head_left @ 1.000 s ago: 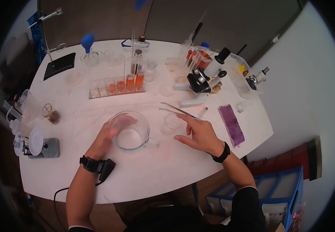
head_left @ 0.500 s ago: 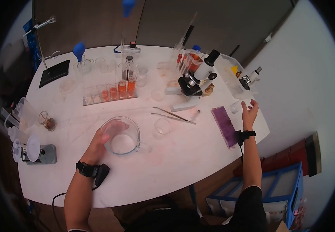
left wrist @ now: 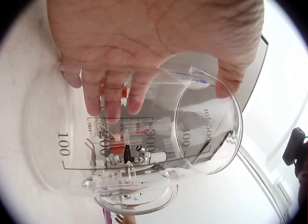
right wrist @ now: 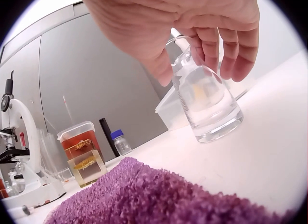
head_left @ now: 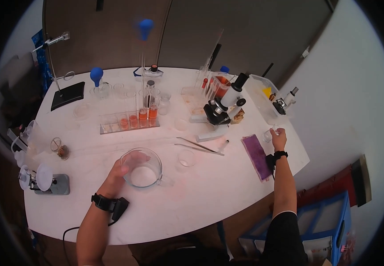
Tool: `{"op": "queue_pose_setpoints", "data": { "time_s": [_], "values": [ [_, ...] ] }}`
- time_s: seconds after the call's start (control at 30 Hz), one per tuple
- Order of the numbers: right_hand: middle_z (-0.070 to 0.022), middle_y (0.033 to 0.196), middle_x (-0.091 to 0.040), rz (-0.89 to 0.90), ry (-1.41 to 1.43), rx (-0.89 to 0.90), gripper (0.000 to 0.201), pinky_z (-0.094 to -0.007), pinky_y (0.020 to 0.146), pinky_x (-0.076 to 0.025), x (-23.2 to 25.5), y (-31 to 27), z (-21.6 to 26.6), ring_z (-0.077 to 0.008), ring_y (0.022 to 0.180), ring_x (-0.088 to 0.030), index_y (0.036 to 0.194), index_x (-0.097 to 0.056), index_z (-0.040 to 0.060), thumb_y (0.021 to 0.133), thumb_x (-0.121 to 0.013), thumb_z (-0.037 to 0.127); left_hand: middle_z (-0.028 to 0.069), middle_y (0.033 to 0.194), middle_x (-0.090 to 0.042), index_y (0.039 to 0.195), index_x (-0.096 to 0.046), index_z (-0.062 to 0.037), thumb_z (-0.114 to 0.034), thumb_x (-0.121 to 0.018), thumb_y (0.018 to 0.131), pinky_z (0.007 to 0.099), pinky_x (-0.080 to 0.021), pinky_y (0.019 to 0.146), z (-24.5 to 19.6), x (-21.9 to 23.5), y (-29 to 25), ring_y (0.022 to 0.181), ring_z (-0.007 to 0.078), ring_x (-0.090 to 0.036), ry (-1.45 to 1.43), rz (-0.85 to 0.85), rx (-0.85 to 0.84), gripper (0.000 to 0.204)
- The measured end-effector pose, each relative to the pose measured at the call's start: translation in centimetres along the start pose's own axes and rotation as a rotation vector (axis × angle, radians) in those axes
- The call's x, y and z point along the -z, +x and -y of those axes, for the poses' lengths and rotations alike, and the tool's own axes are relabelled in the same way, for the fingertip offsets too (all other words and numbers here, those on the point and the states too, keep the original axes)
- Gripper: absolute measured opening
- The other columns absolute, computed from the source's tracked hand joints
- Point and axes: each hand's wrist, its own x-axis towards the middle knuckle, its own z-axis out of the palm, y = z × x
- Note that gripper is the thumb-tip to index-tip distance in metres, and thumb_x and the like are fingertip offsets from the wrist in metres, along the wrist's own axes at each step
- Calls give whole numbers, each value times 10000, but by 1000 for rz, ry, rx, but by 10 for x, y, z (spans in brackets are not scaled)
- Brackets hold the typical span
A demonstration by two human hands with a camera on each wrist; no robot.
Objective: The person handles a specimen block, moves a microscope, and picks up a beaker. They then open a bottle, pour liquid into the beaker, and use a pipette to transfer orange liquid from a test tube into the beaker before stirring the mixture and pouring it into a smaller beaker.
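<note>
My left hand holds a glass measuring jug on the table. In the left wrist view, its fingers spread round the far wall and the thumb lies at the rim of the jug, marked in ml up to 500. The handle points right. At the table's right side my right hand grips a small clear conical flask by its neck, thumb on one side and fingers on the other. The flask stands slightly tilted in the right wrist view, its base close to the tabletop. A purple cloth lies beside that hand.
Between the hands are a small glass dish and tweezers. Behind stand a rack of test tubes with orange liquid and a microscope. A balance is at left, a clear plastic bin at the back right.
My right hand has left the small dish, swung right past the purple cloth, and taken hold of the conical flask. The left hand keeps its hold on the jug.
</note>
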Motion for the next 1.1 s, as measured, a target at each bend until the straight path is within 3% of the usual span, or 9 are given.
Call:
{"op": "queue_pose_setpoints", "data": {
  "time_s": [0.17, 0.37, 0.53, 0.67, 0.93, 1.03, 1.1],
  "values": [
    [-127, 921, -675, 16, 19, 47, 429, -356, 752, -501, 26, -15, 20, -249, 775, -619, 980, -595, 5, 762, -801, 311, 111, 1250, -594, 1229, -581, -12, -629, -656, 712, 356, -355, 1076, -6, -5, -2, 1201, 234, -533, 43, -38, -23, 808],
    [-84, 886, -641, 72, 182, 218, 337, -317, 707, -480, 76, -41, 68, -184, 758, -583, 960, -594, 7, 803, -781, 238, 105, 1247, -590, 1219, -590, -9, -638, -658, 716, 347, -364, 1065, -4, -6, -3, 1199, 219, -531, -4, -49, 10, 808],
    [-11, 906, -603, 374, 556, 161, 259, -253, 773, -439, 121, -72, 142, -88, 839, -552, 978, -581, 46, 824, -748, 170, 105, 1226, -601, 1214, -587, -7, -642, -672, 696, 343, -376, 1056, -7, -7, -1, 1185, 217, -540, -6, -31, 21, 823],
    [-29, 932, -619, 590, 784, 180, 269, -269, 878, -442, 139, -92, 196, -122, 894, -580, 1027, -571, 45, 825, -710, 156, 106, 1205, -613, 1223, -582, -2, -631, -659, 706, 342, -374, 1056, -7, -9, -1, 1173, 221, -549, -13, -39, 17, 817],
    [-64, 1009, -646, 888, 930, 277, 397, -294, 908, -446, 133, -132, 289, -152, 974, -593, 1070, -573, 37, 754, -776, 167, 128, 1268, -579, 1221, -570, -25, -610, -640, 699, 388, -389, 1050, 1, -1, -3, 1206, 249, -527, -6, -35, 19, 787],
    [-62, 1018, -653, 869, 860, 563, 438, -298, 909, -444, 119, -140, 321, -155, 984, -590, 1094, -579, 25, 736, -796, 151, 129, 1276, -579, 1233, -572, -31, -614, -631, 706, 383, -385, 1050, -4, -1, -3, 1218, 247, -520, 39, -23, 23, 788],
    [-84, 1022, -668, 756, 693, 827, 439, -307, 893, -453, 113, -146, 341, -185, 974, -617, 1089, -601, 21, 727, -807, 160, 128, 1283, -577, 1238, -573, -33, -616, -620, 716, 381, -373, 1059, -6, -2, -4, 1228, 248, -514, 51, -29, 33, 784]
  ]
}}
